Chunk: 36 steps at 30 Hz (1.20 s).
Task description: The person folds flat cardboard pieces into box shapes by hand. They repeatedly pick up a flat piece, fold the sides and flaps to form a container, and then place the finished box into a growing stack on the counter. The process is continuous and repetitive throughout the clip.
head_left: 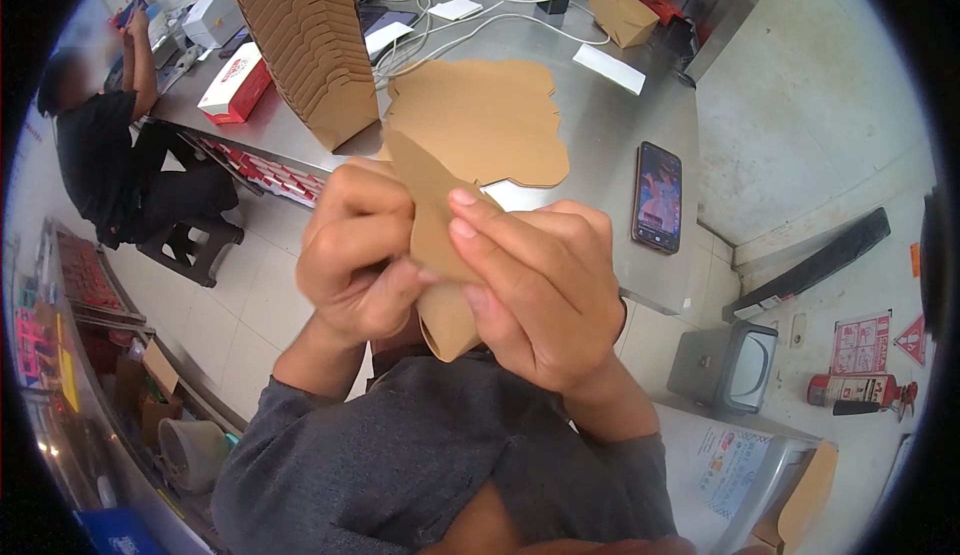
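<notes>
Cardboard piece (432, 215), pinched in left hand (355, 255) and right hand (550, 285), nearside of the flat blanks (480, 115). Possible crooked crease from uneven pressure; possible topple of the nested stack (305, 45), left of the blanks, if bumped.

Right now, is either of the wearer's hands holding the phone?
No, the phone lies on the metal table, while the left hand and the right hand both grip the folded brown card.
</notes>
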Motion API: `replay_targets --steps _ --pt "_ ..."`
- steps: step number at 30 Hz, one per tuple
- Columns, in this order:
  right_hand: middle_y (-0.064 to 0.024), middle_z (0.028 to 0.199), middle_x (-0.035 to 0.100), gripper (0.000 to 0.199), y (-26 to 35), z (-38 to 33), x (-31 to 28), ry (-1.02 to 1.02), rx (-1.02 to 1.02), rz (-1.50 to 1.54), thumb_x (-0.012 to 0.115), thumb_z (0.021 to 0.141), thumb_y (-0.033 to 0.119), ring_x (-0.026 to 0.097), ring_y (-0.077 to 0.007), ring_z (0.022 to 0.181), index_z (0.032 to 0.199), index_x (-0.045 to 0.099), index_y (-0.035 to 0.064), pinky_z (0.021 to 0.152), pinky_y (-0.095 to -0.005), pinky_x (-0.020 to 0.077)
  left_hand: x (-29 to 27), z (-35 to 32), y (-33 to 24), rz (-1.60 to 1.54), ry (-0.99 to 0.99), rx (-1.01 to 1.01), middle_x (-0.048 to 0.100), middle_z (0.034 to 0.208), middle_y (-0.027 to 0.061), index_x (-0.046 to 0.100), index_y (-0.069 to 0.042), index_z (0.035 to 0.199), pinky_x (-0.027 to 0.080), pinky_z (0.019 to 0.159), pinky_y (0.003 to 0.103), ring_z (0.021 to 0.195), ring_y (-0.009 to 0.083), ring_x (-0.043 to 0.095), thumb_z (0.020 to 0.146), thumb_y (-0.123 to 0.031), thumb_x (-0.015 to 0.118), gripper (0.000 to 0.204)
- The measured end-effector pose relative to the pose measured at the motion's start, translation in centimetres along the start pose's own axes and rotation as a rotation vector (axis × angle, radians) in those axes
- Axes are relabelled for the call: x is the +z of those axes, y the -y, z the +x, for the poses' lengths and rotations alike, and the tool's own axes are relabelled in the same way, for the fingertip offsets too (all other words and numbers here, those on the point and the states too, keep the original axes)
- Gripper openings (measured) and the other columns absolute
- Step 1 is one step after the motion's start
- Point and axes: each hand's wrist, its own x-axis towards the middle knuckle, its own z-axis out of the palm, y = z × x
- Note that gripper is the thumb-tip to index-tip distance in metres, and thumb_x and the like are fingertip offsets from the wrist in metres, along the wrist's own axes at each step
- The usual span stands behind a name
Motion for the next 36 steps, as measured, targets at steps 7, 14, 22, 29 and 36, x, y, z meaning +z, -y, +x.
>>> replay_targets --steps 7,14,22,29,36 --pt "-0.012 0.126 0.074 0.041 0.0 0.1 -0.7 -0.054 -0.058 -0.033 0.078 0.076 0.016 0.066 -0.023 0.098 0.115 0.075 0.0024 0.084 -0.0361 0.0463 1.0 0.7 -0.8 -0.113 -0.136 -0.13 0.065 0.1 0.0153 0.065 -0.001 0.109 0.048 0.081 0.039 0.092 0.0265 0.06 0.088 -0.02 0.082 0.033" --pt "-0.0135 0.127 0.074 0.041 -1.8 -0.8 0.6 -0.012 0.078 0.006 0.077 0.08 0.01 0.066 -0.0266 0.098 0.12 0.075 0.0023 0.087 -0.036 0.0502 -0.3 -0.7 0.3 -0.059 -0.009 -0.106 0.066 0.103 0.0161 0.062 -0.002 0.123 0.05 0.083 0.036 0.098 0.0247 0.062 0.085 -0.011 0.083 0.044" --pt "-0.0185 0.118 0.077 0.035 -2.0 -1.1 -0.4 -0.12 0.095 -0.012 0.072 0.083 0.003 0.069 -0.028 0.093 0.117 0.075 -0.0034 0.083 -0.0342 0.0545 -3.6 -1.8 1.4 -0.894 0.326 -1.009 0.065 0.128 0.0167 0.055 0.007 0.139 0.052 0.1 0.039 0.122 0.0247 0.062 0.084 -0.018 0.087 0.068" --pt "-0.0197 0.116 0.077 0.039 -1.6 -0.4 -0.7 -0.079 0.027 0.059 0.069 0.081 0.001 0.071 -0.0274 0.09 0.119 0.074 -0.0048 0.078 -0.0338 0.0546 -3.3 -2.7 -0.2 -1.008 0.314 -0.841 0.074 0.122 0.0191 0.063 0.011 0.131 0.054 0.099 0.04 0.112 0.0275 0.071 0.085 -0.01 0.081 0.054" --pt "-0.0203 0.115 0.076 0.052 0.2 -0.2 -1.0 0.032 0.051 0.311 0.07 0.077 0.0 0.071 -0.0271 0.086 0.129 0.069 -0.008 0.075 -0.0335 0.0544 -4.0 -3.3 -4.1 -0.878 0.143 -0.838 0.074 0.12 0.0205 0.064 0.012 0.127 0.055 0.096 0.038 0.107 0.0265 0.073 0.083 -0.002 0.075 0.048"
